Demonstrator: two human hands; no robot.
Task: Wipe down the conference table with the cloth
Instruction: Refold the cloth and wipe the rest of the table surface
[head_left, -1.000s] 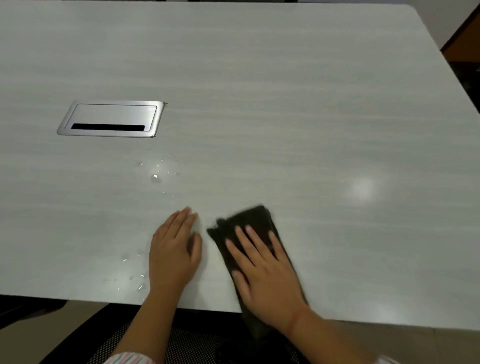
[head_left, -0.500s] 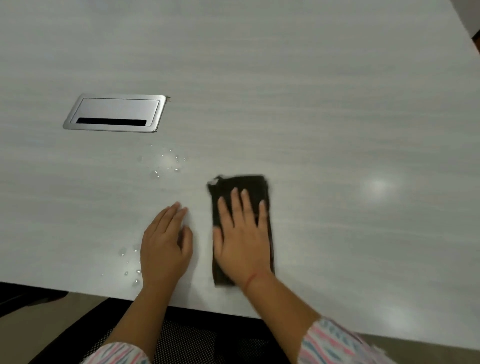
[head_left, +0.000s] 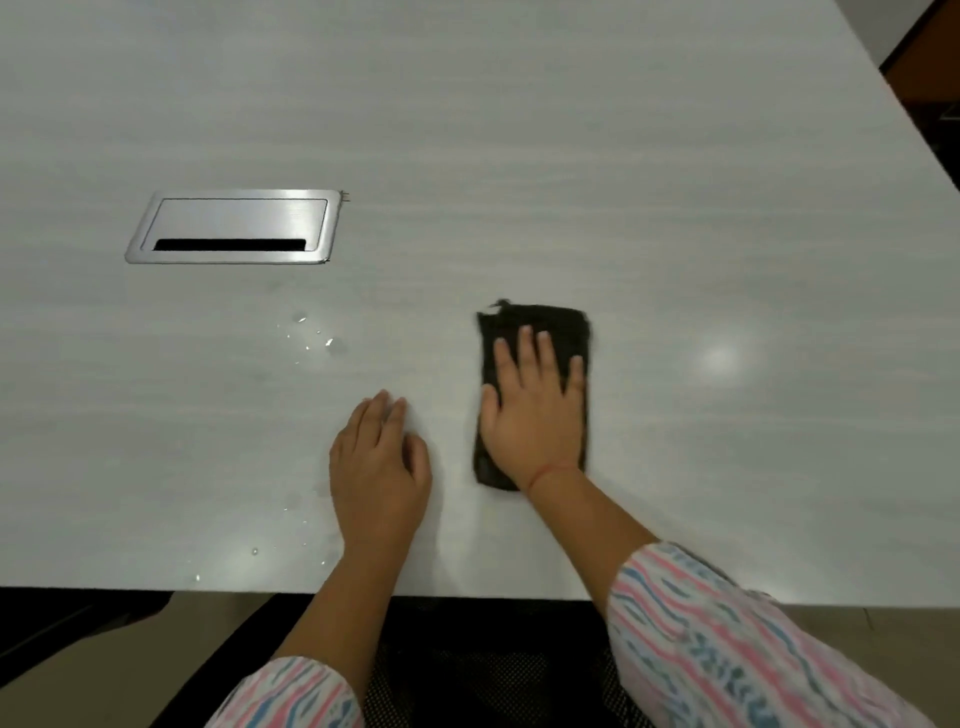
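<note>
The right hand (head_left: 535, 415), fingers spread flat and gripping nothing, is pressing the folded black cloth (head_left: 543, 319) onto the pale wood-grain table (head_left: 571, 156), and, working well right of the scattered water droplets (head_left: 311, 335), is probably risking leaving them unwiped.

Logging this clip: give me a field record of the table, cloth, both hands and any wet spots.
table: pale wood grain, metal cable box set in at left
cloth: dark, folded, flat on table
right hand: pressing flat on cloth, fingers straight
left hand: resting on bare table, left of cloth, apart
water droplets: left of cloth; more near front edge
</note>
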